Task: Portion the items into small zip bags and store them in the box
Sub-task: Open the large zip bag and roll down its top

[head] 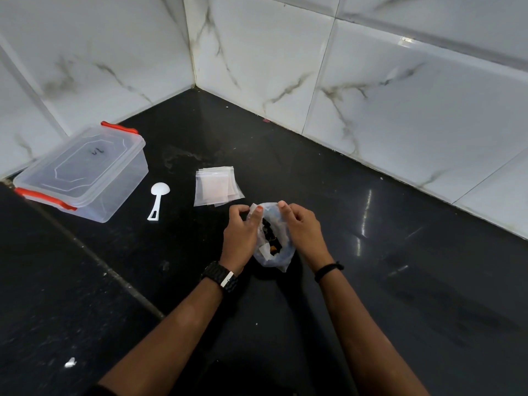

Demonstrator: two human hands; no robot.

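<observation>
Both hands hold the supply bag [274, 238] at frame centre, left hand [241, 232] and right hand [304, 227] pinching its mouth apart; empty zip bags [215, 185] lie just above-left, nearer the left hand.

We've got a glossy black counter [371, 252] under white wall tiles [371, 90] veined grey at twelve o'clock. At ten o'clock, a clear box [85, 178] with red-orange clasps [43, 198], beside it a white scoop [157, 199]. Translucent whitish zip bags [215, 186], and dark contents inside the clear bag [273, 238].
</observation>
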